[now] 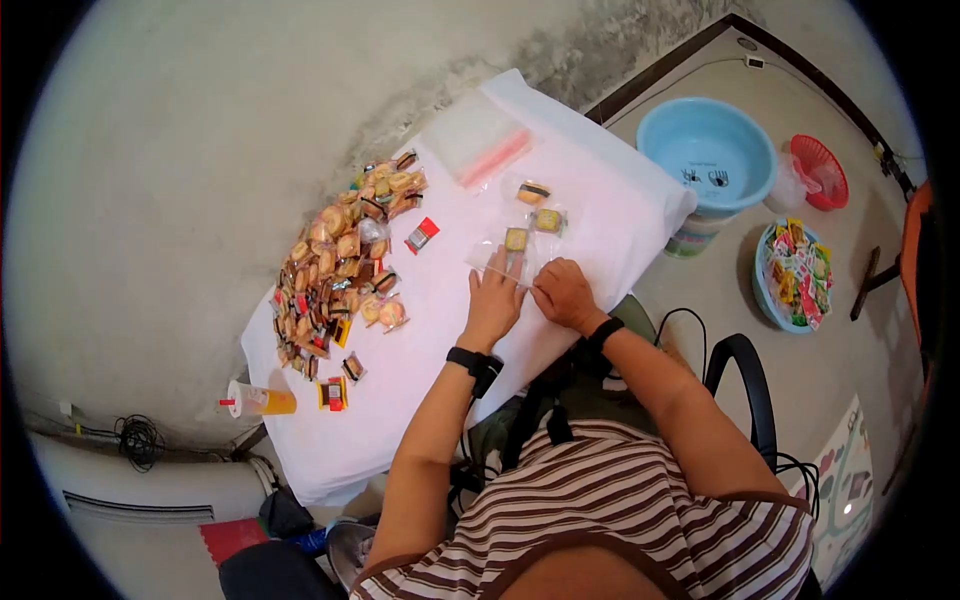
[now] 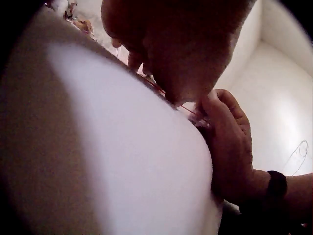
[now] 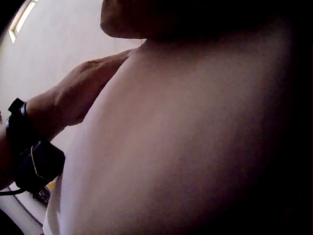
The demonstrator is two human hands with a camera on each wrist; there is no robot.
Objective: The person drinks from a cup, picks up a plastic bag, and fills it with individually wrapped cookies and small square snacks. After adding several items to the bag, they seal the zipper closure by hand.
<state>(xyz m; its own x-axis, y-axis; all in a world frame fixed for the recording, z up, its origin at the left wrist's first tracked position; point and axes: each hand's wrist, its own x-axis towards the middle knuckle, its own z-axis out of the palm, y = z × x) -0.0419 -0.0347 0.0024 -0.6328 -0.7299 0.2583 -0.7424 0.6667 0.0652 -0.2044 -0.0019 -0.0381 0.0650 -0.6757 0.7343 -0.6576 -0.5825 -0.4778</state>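
A clear zip bag [image 1: 487,256] lies on the white-covered table under both hands, a thin line running along its near edge. My left hand [image 1: 493,303] rests on the bag with its fingers stretched forward. At the bag's right corner, my right hand [image 1: 566,294] has its fingers curled and pinches the edge; the left wrist view shows this hand [image 2: 227,132] at the end of a red strip. A yellow wrapped biscuit [image 1: 515,239] sits just beyond the left fingertips. Close by lie a second yellow wrapped biscuit [image 1: 548,221] and a wrapped sandwich biscuit [image 1: 533,192].
Wrapped biscuits form a large pile [image 1: 335,250] on the table's left. A red packet [image 1: 422,235] lies nearer the middle, flat zip bags [image 1: 480,145] at the back. A drink cup [image 1: 262,400] stands front left. Beyond the right edge are a blue basin [image 1: 655,150] and a snack-filled tub [image 1: 762,290].
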